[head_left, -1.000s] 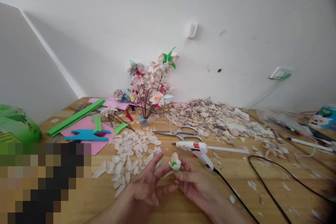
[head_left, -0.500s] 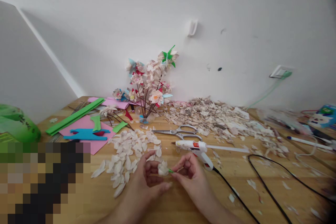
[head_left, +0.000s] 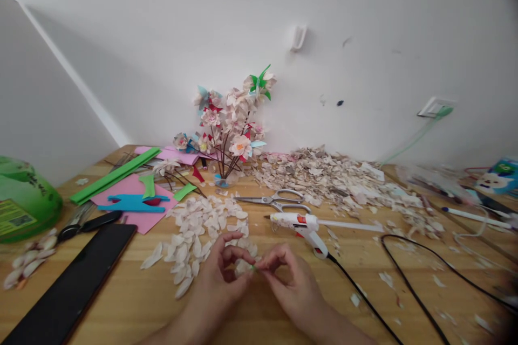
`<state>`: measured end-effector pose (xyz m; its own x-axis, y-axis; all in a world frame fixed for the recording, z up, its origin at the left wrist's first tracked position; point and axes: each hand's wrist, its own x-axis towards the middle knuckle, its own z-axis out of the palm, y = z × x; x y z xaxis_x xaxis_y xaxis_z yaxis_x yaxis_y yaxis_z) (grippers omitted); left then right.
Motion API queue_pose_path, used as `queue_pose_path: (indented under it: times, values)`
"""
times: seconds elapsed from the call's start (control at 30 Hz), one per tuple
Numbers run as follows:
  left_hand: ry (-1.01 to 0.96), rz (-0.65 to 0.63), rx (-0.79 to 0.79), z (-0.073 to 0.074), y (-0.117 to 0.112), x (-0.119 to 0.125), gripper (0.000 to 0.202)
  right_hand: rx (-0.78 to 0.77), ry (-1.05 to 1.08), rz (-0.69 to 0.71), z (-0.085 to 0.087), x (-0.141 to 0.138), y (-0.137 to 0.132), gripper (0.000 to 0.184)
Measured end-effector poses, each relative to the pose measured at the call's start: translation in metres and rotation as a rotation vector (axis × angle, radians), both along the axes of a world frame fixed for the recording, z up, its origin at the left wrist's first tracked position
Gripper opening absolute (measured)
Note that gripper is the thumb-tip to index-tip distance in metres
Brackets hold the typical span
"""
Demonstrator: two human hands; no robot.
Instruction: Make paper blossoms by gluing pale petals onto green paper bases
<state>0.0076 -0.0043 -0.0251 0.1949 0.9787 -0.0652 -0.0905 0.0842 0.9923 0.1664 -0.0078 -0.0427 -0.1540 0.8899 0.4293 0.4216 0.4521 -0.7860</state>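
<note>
Left fingers (head_left: 239,254) closed around flower (head_left: 242,267)

Pale flower (head_left: 243,268), largely hidden by the fingers of the left hand (head_left: 224,275). Left of that hand, a black phone (head_left: 75,285) is cut by the lower edge; farther left, a green container (head_left: 30,194), its writing illegible, by the left edge. Far beyond the right hand (head_left: 289,275), a blue packet (head_left: 499,178) is cropped at right.

There are two hands (head_left: 224,275) (head_left: 289,275), one held flower (head_left: 242,267), one glue gun (head_left: 297,220) and one pair of grey-handled scissors (head_left: 272,205)

Black phone (head_left: 75,287) flat, near green container (head_left: 30,194), left; white hook (head_left: 298,38) on wall (head_left: 162,21); green plug (head_left: 445,111) in socket (head_left: 432,105).
</note>
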Motion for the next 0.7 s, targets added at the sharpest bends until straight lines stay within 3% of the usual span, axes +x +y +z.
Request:
queue_pose_path:
  times: [0.13, 0.4, 0.57, 0.7]
  values:
    - [0.086, -0.018, 0.023, 0.006, 0.002, -0.001, 0.05, 0.047, 0.014, -0.007, 0.003, -0.002, 0.002, 0.012]
    - [-0.049, -0.025, 0.075, -0.002, 0.007, -0.003, 0.046, 0.012, -0.033, 0.004, 0.009, -0.006, -0.002, 0.013]
    - [-0.001, 0.149, 0.201, 0.012, 0.025, -0.022, 0.044, 0.034, -0.053, -0.033, 0.018, 0.009, 0.002, 0.012]
    - [0.014, 0.407, 0.286, 0.03, 0.045, -0.048, 0.044, -0.039, -0.118, 0.034, 0.023, 0.017, 0.008, 0.012]
